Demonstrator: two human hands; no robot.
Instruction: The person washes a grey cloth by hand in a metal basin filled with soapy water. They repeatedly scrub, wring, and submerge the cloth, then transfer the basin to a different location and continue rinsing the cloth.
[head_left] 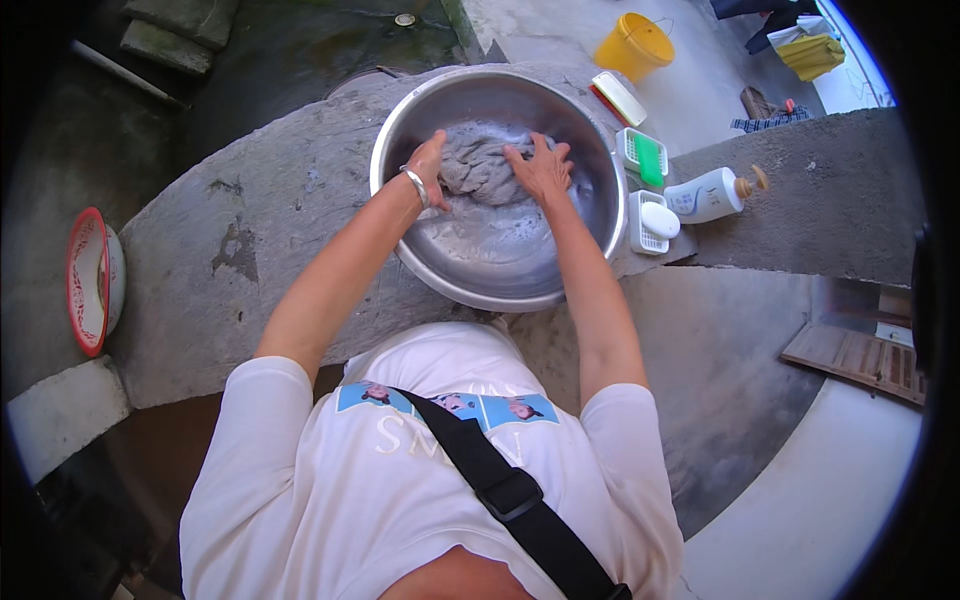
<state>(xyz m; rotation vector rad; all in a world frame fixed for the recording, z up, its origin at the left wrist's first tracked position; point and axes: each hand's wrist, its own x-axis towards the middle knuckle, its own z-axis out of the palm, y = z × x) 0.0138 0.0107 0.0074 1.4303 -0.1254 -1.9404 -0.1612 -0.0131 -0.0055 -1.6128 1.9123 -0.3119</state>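
The wall of the metal basin (500, 262) goes all around my hands (428, 172), so the way out is up. The grey cloth (480, 172) sits between them and fills the middle. There is room to slide in the near part. On my left, the desk (290, 235) is bare almost to the red-rimmed bowl (88, 285). On my right, the brush (620, 98), soap dishes (641, 238) and bottle (703, 197) are in the way.
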